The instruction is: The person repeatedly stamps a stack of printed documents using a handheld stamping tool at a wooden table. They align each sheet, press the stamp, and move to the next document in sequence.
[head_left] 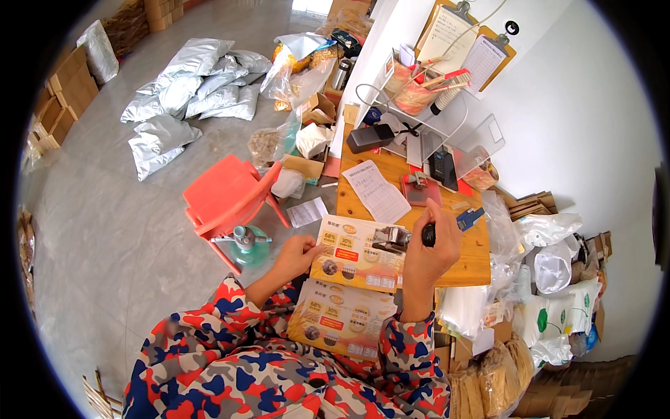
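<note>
At centre frame, my left hand (296, 257) pinches the left edge of a printed pouch (357, 260) by the table (460, 264); my right hand (434, 243) grips a black-handled metal tool (392, 239) at the pouch's upper right. More pouches (342, 318) lie below.

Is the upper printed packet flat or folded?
Spread flat: the upper printed packet shows its front without a fold, left hand at its left edge; right edge partly hidden.

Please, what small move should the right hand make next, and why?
Perhaps press the black-handled metal stamp down: the right hand holds it over the upper printed package, whose left edge the left hand touches. Whether stamp and package meet is unclear.
</note>
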{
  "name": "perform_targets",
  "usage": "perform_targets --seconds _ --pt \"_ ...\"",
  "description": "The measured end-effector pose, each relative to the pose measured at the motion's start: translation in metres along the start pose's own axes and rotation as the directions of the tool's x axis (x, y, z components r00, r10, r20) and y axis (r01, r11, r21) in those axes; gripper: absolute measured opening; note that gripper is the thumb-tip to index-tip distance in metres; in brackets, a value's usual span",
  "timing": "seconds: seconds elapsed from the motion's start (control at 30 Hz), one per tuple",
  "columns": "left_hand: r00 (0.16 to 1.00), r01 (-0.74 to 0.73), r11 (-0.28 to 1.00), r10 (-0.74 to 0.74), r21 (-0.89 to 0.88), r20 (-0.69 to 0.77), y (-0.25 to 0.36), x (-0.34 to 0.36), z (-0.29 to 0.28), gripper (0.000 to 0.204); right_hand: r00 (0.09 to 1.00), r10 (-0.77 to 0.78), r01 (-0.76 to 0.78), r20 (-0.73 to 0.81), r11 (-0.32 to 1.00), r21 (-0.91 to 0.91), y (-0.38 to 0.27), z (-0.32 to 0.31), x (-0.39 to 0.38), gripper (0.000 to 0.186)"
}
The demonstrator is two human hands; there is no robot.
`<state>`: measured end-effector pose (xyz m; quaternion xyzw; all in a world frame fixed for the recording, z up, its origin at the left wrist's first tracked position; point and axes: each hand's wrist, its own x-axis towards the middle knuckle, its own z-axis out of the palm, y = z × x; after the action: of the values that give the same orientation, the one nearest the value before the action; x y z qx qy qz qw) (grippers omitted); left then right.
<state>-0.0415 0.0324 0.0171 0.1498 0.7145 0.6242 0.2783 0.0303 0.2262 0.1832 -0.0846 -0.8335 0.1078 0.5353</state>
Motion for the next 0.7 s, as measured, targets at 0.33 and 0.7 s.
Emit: perform_targets --seconds 0.33,0.7 --pt "0.987 0.102 0.995 -0.100 -0.002 0.123 -0.032 -0.084 0.000 0.016 0.994 0.014 -0.014 0.106 1.000 0.000 0.029 0.016 -0.025 0.026" --pt "0.984 0.063 0.924 -0.121 0.377 0.132 -0.034 -0.117 -0.007 0.024 0.972 0.013 -0.027 0.233 0.998 0.060 0.027 0.070 -0.052 0.023"
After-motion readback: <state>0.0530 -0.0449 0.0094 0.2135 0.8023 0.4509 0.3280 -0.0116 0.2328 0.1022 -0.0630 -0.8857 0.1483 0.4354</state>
